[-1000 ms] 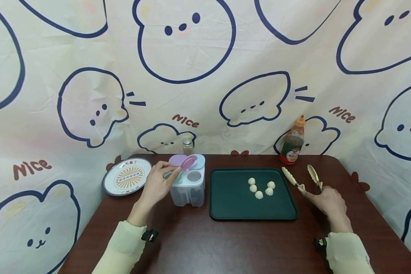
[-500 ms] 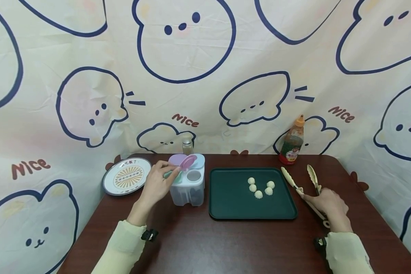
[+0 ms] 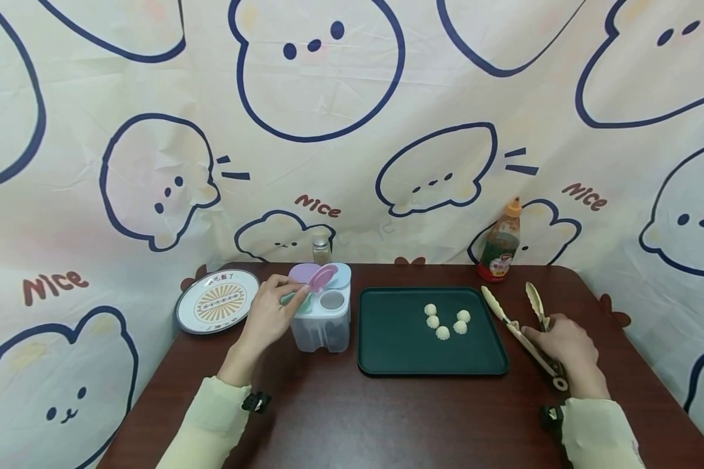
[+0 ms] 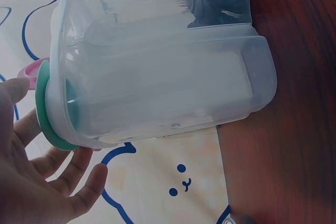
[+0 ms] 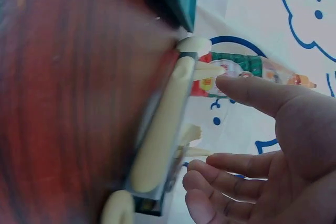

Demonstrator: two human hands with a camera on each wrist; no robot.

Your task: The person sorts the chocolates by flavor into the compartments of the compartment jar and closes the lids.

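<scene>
My left hand (image 3: 270,316) pinches a raised pink lid (image 3: 324,278) on a clear multi-compartment seasoning box (image 3: 317,329). In the left wrist view, the thumb touches the pink lid, and the other fingers are by a green lid (image 4: 46,108). A purple lid (image 3: 302,271) and a blue lid (image 3: 341,275) are also on the box; one round compartment mouth is uncovered. Cream-handled tongs (image 5: 163,124) lie spread on the table, right of the tray. Just over them is my right hand (image 3: 566,345), fingers loose and apart in the right wrist view, gripping nothing.
A dark green tray (image 3: 399,355) holds several small white ridged balls (image 3: 432,322). A sauce bottle (image 3: 500,251) stands at the back right. There is a patterned plate (image 3: 217,303) left of the box and a glass shaker (image 3: 321,251) behind it.
My right hand has let go of the tongs, which now lie on the table with their hinge end showing. That hand has shifted slightly right. The left hand and pink lid have stayed put.
</scene>
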